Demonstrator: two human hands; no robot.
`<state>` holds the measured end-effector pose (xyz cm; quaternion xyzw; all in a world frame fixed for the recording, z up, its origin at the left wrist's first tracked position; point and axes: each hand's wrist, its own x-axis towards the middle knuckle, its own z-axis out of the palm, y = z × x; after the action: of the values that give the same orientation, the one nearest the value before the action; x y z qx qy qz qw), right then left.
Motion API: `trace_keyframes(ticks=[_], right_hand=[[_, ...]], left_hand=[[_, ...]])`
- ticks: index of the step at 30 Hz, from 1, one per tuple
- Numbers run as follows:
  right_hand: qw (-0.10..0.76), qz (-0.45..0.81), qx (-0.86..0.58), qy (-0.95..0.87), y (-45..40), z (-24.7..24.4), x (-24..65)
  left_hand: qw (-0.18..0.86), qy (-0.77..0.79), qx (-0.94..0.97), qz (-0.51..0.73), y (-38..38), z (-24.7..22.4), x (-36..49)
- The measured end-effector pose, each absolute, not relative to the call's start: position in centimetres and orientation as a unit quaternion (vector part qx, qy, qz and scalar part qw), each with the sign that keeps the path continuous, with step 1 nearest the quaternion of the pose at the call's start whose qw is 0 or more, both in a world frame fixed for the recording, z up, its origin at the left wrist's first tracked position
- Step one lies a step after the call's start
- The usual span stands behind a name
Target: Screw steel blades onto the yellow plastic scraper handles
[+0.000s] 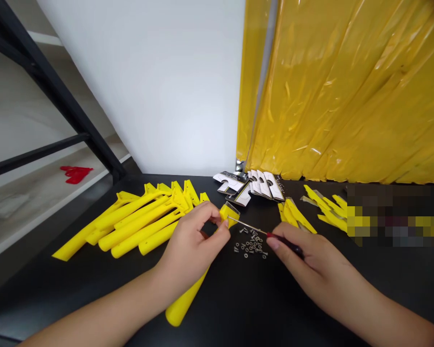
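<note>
My left hand (191,246) grips a long yellow plastic scraper handle (184,299), whose wide head (228,214) carries a metal edge. My right hand (311,260) holds a small screwdriver (265,232) with a red and black grip. Its thin steel shaft reaches across to that yellow head, and the tip appears to touch it. Below the shaft, a scatter of small screws and washers (249,246) lies on the table, close to my right hand.
Several yellow handles (137,221) lie heaped on the black table (238,299) at left. White and black cards (249,187) stand at the back, with more yellow parts (325,207) at right. A yellow plastic curtain (340,91) hangs behind, and a black frame (58,106) rises at left.
</note>
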<state>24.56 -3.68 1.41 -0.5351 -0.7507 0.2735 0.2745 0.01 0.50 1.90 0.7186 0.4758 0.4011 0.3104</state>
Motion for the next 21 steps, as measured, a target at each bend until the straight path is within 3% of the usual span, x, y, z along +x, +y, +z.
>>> trace_keyframes(ticks=[10, 21], right_hand=[[0.286, 0.330, -0.511, -0.740, -3.60, 1.18, 24.46], [0.280, 0.265, -0.520, -0.762, -4.16, 0.93, 24.52]], left_hand=[[0.308, 0.472, 0.723, 0.398, 0.46, 1.88, 0.04], [0.310, 0.477, 0.722, 0.394, 0.27, 2.16, 0.25]])
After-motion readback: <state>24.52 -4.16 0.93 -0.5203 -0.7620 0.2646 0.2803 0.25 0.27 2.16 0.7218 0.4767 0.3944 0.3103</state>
